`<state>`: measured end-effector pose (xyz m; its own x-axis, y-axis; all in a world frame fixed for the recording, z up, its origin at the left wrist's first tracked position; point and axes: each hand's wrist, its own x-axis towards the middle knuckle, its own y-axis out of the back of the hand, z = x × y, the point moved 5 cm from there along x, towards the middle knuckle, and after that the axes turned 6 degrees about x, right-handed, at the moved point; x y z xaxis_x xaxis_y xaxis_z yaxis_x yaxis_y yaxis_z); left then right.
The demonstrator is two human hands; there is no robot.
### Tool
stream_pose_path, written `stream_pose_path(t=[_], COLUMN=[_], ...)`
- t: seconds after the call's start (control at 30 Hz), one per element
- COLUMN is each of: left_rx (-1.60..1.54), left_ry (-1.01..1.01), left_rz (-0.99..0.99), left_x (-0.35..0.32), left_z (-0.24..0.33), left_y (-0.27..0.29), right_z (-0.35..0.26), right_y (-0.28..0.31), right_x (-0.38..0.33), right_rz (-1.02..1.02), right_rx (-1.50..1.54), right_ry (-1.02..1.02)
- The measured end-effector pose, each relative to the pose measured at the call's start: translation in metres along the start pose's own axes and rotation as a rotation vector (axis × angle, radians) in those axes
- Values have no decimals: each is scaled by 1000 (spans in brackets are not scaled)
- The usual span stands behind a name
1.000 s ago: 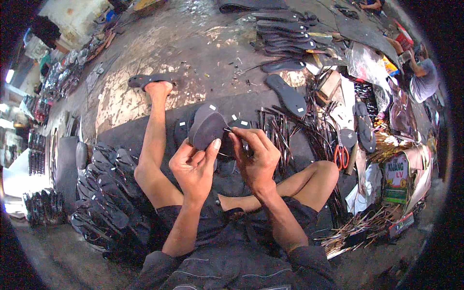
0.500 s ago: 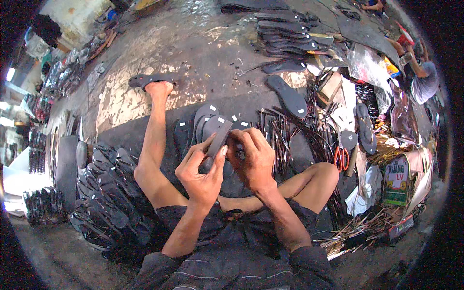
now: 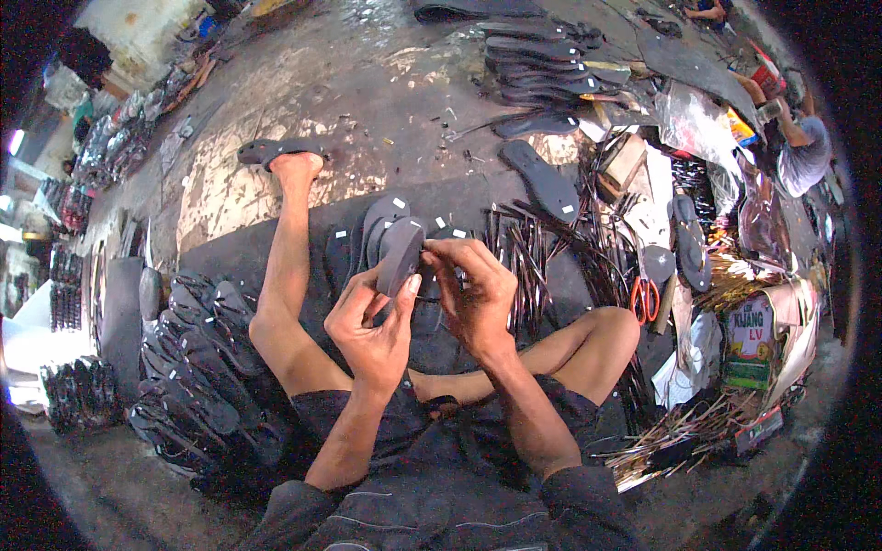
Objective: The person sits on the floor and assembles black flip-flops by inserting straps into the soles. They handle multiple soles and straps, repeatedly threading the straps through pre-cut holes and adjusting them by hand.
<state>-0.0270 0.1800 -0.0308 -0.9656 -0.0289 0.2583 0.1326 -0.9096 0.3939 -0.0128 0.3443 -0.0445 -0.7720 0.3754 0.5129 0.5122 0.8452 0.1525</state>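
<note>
A dark grey sandal sole [image 3: 401,250] is tilted up in front of me, pinched between the thumb and fingers of my left hand [image 3: 371,321]. Close against its right edge is my right hand [image 3: 478,298], its fingers curled together in a pinch. Something thin and dark seems to be between those fingertips, too small to name. Behind the held sole, more grey soles [image 3: 378,220] with small white labels lie on the dark mat between my legs. Thin dark strips [image 3: 528,266] are spread to the right of my right hand.
Orange-handled scissors [image 3: 645,298] lie by my right knee. A pile of finished-looking sandals [image 3: 197,358] fills the left side. Stacked soles [image 3: 537,64] and a single sole [image 3: 542,182] lie farther off. Another person [image 3: 804,147] sits at the far right, beyond plastic sheets [image 3: 689,115].
The sole has turned from nearly edge-on so that more of its flat face shows. Both hands stay close together, with the right fingers still pinched near the sole's edge.
</note>
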Motion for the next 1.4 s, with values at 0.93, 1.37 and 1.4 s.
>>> stream_pose_path(t=[0.93, 1.37, 1.4], left_rx=[64, -339, -356], left_ry=[-268, -103, -132], left_rz=[22, 258, 256], left_x=[-8, -1, -13], left_z=[16, -31, -34], left_y=[-9, 1, -8], right_z=[-2, 79, 90], right_y=[-6, -10, -13], right_x=[-4, -53, -63], right_rz=[-34, 137, 215], right_rx=[-84, 908, 1010], right_ry=[45, -942, -1032])
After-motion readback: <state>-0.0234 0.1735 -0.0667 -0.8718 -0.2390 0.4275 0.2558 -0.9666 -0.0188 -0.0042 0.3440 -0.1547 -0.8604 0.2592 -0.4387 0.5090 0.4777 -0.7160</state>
